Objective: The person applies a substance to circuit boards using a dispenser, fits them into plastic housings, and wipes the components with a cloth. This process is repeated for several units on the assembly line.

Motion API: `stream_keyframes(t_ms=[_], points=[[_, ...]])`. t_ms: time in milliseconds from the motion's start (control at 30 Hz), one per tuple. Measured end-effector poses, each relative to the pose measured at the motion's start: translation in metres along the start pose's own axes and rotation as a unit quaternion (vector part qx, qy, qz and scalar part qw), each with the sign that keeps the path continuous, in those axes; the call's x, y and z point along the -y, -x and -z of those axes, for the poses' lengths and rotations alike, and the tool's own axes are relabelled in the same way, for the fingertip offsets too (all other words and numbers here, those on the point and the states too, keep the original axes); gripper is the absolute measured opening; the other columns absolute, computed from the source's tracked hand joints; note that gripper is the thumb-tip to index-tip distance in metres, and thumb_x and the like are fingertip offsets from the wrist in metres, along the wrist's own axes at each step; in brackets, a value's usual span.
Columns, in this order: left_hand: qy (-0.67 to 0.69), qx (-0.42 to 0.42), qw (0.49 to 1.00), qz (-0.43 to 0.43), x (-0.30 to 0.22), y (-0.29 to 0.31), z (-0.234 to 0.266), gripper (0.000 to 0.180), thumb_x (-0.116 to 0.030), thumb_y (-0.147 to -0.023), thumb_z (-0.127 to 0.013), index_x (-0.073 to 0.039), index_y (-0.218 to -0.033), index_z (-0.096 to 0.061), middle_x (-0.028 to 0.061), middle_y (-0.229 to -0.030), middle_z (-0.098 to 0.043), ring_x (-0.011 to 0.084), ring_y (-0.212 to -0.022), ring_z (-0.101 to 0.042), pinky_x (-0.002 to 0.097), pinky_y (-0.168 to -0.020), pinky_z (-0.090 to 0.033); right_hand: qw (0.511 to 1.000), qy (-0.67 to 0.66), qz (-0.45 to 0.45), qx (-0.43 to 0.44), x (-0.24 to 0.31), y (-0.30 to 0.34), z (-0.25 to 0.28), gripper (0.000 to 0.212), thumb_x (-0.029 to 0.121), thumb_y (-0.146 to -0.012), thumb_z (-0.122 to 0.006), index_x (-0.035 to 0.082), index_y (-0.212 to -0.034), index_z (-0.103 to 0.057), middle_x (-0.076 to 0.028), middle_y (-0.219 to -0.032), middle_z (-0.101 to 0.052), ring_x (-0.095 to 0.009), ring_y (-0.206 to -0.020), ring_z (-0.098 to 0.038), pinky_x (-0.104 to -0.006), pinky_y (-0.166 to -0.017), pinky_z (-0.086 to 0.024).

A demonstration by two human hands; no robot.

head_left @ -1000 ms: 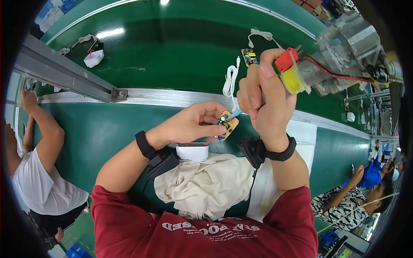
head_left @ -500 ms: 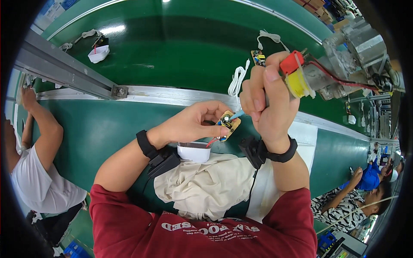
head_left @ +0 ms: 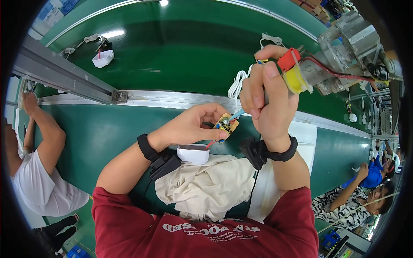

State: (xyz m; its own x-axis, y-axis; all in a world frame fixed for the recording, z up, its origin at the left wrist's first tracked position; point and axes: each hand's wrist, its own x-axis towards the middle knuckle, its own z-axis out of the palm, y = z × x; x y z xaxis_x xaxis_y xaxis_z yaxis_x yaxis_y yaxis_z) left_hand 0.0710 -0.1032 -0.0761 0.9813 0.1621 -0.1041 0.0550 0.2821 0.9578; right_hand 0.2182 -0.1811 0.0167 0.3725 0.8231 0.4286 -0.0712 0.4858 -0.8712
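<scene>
Fingers (head_left: 211, 124) of my left hand (head_left: 193, 127) pinch a small tan circuit board (head_left: 226, 124) over the near edge of the green conveyor belt (head_left: 172, 56). Right hand (head_left: 266, 99): fingers pressed together around a suspended power screwdriver (head_left: 301, 75) with red and yellow collar, its blue tip touching the board. White plastic housing (head_left: 193, 153) just below the board, on a cream cloth (head_left: 211, 189) in my lap. White cables (head_left: 237, 84) on the belt beyond; another white housing (head_left: 103, 58) toward the far left edge.
</scene>
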Motion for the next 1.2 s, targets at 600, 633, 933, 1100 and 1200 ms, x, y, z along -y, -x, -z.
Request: stream_keyframes(t_ms=[600,633,933,1100,1200], points=[[0.133,-0.056,0.987,-0.073,-0.036,-0.019,0.038,0.051,-0.01,-0.091,-0.059,-0.007,-0.138,-0.039,0.0025,-0.109,-0.056,0.0113,-0.097,-0.056,0.0272,-0.085,-0.046,0.997,-0.045,-0.057,0.037,0.009,0.008,-0.006,0.027,0.024,-0.098,-0.043,0.002,-0.114,-0.043,0.001,-0.052,-0.036,-0.006,-0.037,-0.032,-0.0228,-0.036,-0.027],[0.081,-0.079,0.991,-0.078,-0.045,-0.028,0.041,0.051,-0.01,-0.092,-0.058,-0.007,-0.139,-0.038,0.0024,-0.11,-0.055,0.0109,-0.098,-0.055,0.0271,-0.085,-0.046,0.996,-0.047,-0.058,0.039,0.009,0.008,-0.007,0.026,0.024,-0.098,-0.044,0.002,-0.114,-0.043,0.001,-0.052,-0.036,-0.006,-0.037,-0.032,-0.0227,-0.036,-0.027],[-0.526,-0.279,0.772,-0.222,-0.045,-0.095,0.09,0.05,-0.021,-0.087,-0.062,-0.007,-0.132,-0.046,0.0161,-0.116,-0.056,0.0302,-0.108,-0.056,0.0371,-0.094,-0.043,0.997,-0.044,-0.053,0.032,0.017,0.011,-0.005,0.026,0.023,-0.097,-0.046,0.002,-0.113,-0.043,0.002,-0.051,-0.036,-0.006,-0.037,-0.032,-0.0223,-0.036,-0.028],[-0.589,-0.398,0.663,-0.235,-0.05,-0.052,0.099,0.041,-0.025,-0.082,-0.066,-0.005,-0.117,-0.058,0.0225,-0.117,-0.056,0.0368,-0.114,-0.051,0.0417,-0.098,-0.041,0.997,-0.023,-0.058,0.036,0.019,0.01,-0.01,0.024,0.021,-0.098,-0.045,0.001,-0.112,-0.044,0.002,-0.051,-0.035,-0.006,-0.037,-0.032,-0.0222,-0.036,-0.027],[-0.654,-0.462,0.568,-0.19,-0.065,-0.013,0.139,0.039,-0.025,-0.081,-0.065,-0.006,-0.115,-0.059,0.0216,-0.12,-0.054,0.036,-0.115,-0.05,0.0427,-0.097,-0.041,0.997,-0.014,-0.048,0.051,0.019,0.01,-0.017,0.023,0.02,-0.098,-0.044,0.001,-0.111,-0.044,0.002,-0.051,-0.035,-0.005,-0.037,-0.031,-0.0221,-0.036,-0.027]])
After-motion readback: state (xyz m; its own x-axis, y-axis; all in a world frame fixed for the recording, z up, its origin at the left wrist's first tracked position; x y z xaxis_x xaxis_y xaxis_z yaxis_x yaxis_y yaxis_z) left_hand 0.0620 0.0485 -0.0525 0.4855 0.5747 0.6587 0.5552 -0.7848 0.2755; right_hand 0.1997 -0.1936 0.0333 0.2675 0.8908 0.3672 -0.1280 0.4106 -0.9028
